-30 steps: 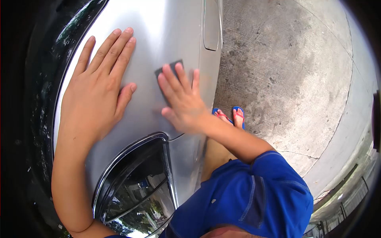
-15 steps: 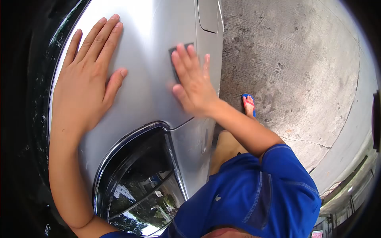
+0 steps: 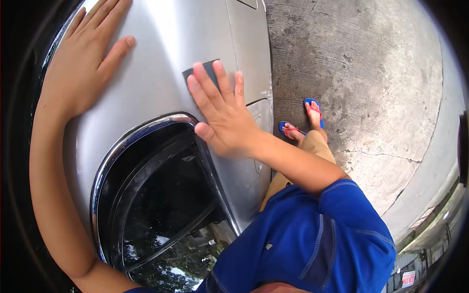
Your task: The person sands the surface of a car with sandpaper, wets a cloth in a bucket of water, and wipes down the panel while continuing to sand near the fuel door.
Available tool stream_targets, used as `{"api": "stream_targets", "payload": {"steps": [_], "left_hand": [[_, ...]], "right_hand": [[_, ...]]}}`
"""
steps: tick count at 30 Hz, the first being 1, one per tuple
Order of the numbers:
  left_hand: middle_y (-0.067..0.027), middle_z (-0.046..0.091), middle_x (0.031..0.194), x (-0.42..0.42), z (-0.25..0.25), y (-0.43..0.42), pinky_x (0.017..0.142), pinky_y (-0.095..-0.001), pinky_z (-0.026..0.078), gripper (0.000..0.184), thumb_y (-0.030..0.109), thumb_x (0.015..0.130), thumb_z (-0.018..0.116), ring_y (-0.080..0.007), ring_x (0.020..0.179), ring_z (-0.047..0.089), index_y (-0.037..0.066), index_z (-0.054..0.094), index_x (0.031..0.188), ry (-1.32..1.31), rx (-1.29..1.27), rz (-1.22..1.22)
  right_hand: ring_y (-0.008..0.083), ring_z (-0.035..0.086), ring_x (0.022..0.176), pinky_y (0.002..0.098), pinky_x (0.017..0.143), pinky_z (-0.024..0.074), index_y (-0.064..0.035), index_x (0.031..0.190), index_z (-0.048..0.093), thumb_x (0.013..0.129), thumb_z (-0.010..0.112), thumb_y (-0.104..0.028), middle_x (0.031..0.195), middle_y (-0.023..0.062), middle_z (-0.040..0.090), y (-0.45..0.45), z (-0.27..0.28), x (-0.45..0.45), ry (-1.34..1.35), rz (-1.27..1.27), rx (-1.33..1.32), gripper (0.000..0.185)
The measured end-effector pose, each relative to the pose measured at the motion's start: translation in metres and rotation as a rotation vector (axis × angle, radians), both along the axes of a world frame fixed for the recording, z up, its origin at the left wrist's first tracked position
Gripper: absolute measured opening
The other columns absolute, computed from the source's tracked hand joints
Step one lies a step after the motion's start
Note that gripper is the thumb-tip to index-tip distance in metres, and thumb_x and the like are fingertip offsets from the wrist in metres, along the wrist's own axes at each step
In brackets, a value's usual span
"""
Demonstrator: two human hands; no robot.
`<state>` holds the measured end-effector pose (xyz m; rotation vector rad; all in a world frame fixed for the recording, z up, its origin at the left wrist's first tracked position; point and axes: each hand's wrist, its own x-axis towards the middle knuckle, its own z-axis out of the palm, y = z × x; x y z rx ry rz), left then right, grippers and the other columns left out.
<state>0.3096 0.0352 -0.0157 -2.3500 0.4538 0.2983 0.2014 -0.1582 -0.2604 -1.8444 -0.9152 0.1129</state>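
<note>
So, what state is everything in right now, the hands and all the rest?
left hand: flat on the panel, thumb spread
right hand: open, fingers spread over the dark sheet
dark sheet: partly covered by fingers, against the panel
silver car panel: shiny, with bright glare
car window: dark, reflecting its surroundings
flip-flops: worn, on both feet
blue shirt: worn, creased
concrete ground: stained and cracked

Smooth, satiny silver metal panel (image 3: 151,63); glossy dark glass (image 3: 161,180); rough, matt concrete (image 3: 351,73) right; matt blue cloth shirt (image 3: 293,234).
</note>
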Motion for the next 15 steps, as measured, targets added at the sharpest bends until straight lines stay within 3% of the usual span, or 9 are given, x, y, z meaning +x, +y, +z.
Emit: {"api": "stream_targets", "payload": {"steps": [2,4,6,8,9,13,15], "left_hand": [[-0.0298,0.042,0.168,-0.013,0.000,-0.025,0.135,-0.0546,0.022,0.073,0.036,0.102,0.054,-0.0409,0.160,0.036,-0.007,0.041,0.160,0.006,-0.041,0.041],[-0.0347,0.042,0.166,-0.020,0.002,-0.034,0.134,-0.0564,0.023,0.075,0.034,0.101,0.055,-0.0444,0.159,0.037,-0.012,0.041,0.158,-0.015,-0.069,0.053],[-0.0328,0.043,0.167,0.001,0.000,0.007,0.134,-0.0564,0.024,0.077,0.039,0.102,0.057,-0.0443,0.160,0.036,-0.007,0.042,0.161,0.022,-0.094,0.001],[-0.0292,0.039,0.171,0.012,0.006,0.010,0.134,-0.0573,0.022,0.085,0.051,0.105,0.054,-0.0431,0.163,0.031,-0.007,0.038,0.165,0.090,-0.140,0.029],[-0.0271,0.036,0.174,0.010,0.006,0.007,0.134,-0.0581,0.020,0.091,0.058,0.106,0.050,-0.0421,0.165,0.028,-0.008,0.035,0.167,0.155,-0.169,0.071],[-0.0286,0.037,0.174,0.012,-0.001,0.020,0.133,-0.0578,0.021,0.088,0.057,0.106,0.050,-0.0419,0.165,0.029,-0.009,0.039,0.164,0.116,-0.161,-0.052],[-0.0283,0.037,0.174,0.019,-0.003,0.036,0.133,-0.0581,0.021,0.088,0.057,0.106,0.049,-0.0417,0.165,0.029,-0.009,0.039,0.165,0.118,-0.250,-0.093]], "right_hand": [[0.0423,-0.001,0.170,0.0692,0.130,-0.0072,-0.0041,0.177,0.008,0.118,0.024,-0.054,0.185,0.0196,0.006,-0.001,-0.027,0.000,0.039,-0.066,-0.050,0.079],[0.0433,-0.002,0.170,0.0761,0.127,-0.0029,-0.0043,0.177,0.010,0.117,0.030,-0.056,0.185,0.0200,0.005,-0.008,-0.050,0.051,0.382,-0.218,0.078,0.081],[0.0430,-0.002,0.170,0.0736,0.129,-0.0021,-0.0052,0.177,0.008,0.117,0.029,-0.055,0.185,0.0200,0.005,-0.006,-0.045,0.041,0.372,-0.210,0.022,0.081],[0.0438,-0.003,0.170,0.0695,0.131,-0.0042,-0.0053,0.177,0.005,0.118,0.026,-0.053,0.185,0.0200,0.004,0.003,0.000,0.002,0.070,-0.092,-0.010,0.079],[0.0464,-0.003,0.169,0.0701,0.130,-0.0049,-0.0055,0.177,0.004,0.118,0.026,-0.054,0.185,0.0198,0.004,-0.001,-0.009,0.007,0.140,-0.108,-0.010,0.080],[0.0556,-0.006,0.166,0.0739,0.128,-0.0069,-0.0078,0.178,0.004,0.117,0.029,-0.057,0.186,0.0178,0.004,-0.028,-0.088,0.048,0.503,-0.201,-0.092,0.082],[0.0519,-0.005,0.168,0.0729,0.128,-0.0055,-0.0066,0.177,0.007,0.116,0.026,-0.058,0.186,0.0180,0.003,-0.015,-0.051,0.022,0.267,-0.149,0.028,0.083]]}}
